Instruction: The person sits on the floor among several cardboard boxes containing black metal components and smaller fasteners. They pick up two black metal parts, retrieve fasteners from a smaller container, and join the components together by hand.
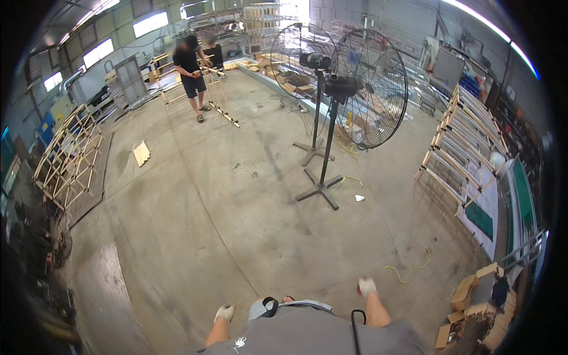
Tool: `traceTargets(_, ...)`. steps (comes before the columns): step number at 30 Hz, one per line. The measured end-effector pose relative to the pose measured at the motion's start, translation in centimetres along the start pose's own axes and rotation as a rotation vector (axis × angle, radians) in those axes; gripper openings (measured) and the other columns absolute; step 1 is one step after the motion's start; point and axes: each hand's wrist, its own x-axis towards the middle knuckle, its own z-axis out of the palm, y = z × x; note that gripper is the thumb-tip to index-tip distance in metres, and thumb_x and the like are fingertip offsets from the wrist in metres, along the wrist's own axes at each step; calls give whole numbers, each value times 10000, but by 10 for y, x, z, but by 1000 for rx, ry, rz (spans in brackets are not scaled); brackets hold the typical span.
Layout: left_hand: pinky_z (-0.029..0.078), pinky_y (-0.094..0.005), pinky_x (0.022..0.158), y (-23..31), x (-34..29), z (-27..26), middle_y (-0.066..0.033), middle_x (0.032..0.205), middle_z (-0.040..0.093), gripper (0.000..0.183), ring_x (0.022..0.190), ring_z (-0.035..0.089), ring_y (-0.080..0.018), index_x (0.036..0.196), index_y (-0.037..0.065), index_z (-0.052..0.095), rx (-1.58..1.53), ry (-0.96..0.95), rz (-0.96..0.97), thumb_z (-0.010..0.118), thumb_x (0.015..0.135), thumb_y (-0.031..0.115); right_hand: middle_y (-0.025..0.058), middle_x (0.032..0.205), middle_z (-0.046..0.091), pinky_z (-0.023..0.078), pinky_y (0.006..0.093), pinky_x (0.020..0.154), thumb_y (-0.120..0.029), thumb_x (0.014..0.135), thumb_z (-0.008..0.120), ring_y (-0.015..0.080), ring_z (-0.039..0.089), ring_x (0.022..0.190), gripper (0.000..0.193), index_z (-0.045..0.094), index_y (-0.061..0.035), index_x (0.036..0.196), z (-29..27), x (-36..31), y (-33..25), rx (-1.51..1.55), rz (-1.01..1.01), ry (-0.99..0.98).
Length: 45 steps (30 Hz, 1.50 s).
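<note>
My left hand (224, 312), in a pale work glove, hangs low at my left side. On the other side, my right hand (366, 287) is held out in front of me, also gloved, with a reddish patch at its inner edge. Nothing shows in either hand, and both are over the bare concrete floor (236, 236), touching no object. The fingers are too small and turned away to make out. A black looped strap (358, 322) lies against my grey shirt near the right forearm.
Two black pedestal fans (339, 87) stand ahead, slightly right. At the far left centre a person (192, 74) handles a tube frame. Tube racks (458, 151) stand right, another (71, 157) left. Cardboard boxes (464, 293) sit near right; a yellow cord (408, 275) lies on the floor.
</note>
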Motion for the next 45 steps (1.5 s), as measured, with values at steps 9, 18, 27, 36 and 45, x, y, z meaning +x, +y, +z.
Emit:
traceTargets(9, 506, -404, 633, 125, 102, -58, -129, 756, 670, 452, 665, 650, -272, 995, -2, 695, -403, 128, -320, 660, 838, 421, 42, 958, 663, 549, 301, 695, -195, 1020, 552, 140, 648, 796, 249, 626, -31, 1193, -42, 196, -428, 711, -364, 95)
traceTargets(18, 501, -416, 986, 573, 246, -153, -236, 1221, 672, 765, 1161, 642, -339, 1290, -23, 604, -16, 185, 589, 797, 773, 506, 9, 944, 644, 530, 273, 681, -199, 1030, 559, 118, 623, 770, 230, 631, -44, 1184, -99, 379, -560, 875, -424, 443)
traceTargets(27, 367, -418, 1150, 1162, 52, -159, -205, 1531, 404, 1040, 1419, 406, -317, 1504, -36, 355, -41, -163, 1815, 922, 695, 289, 53, 1036, 664, 525, 294, 786, -152, 929, 645, 149, 631, 901, 356, 607, -7, 1252, -208, 605, -670, 628, -524, 598)
traceTargets(36, 403, -424, 1126, 1314, 44, -73, -278, 1445, 442, 1218, 1339, 463, -404, 1475, -58, 374, 216, -257, 1804, 907, 566, 554, 94, 1268, 673, 519, 414, 950, -258, 924, 654, 245, 624, 1175, 410, 617, -40, 1269, -168, 709, -728, 582, -456, 813)
traceTargets(45, 380, -479, 1123, 1341, 66, -86, -296, 1452, 403, 1129, 1340, 427, -439, 1462, -37, 394, 180, -407, 1906, 889, 614, 521, 96, 1258, 677, 519, 413, 945, -264, 924, 653, 247, 629, 1166, 409, 619, -42, 1266, -179, 703, -740, 634, -239, 1094)
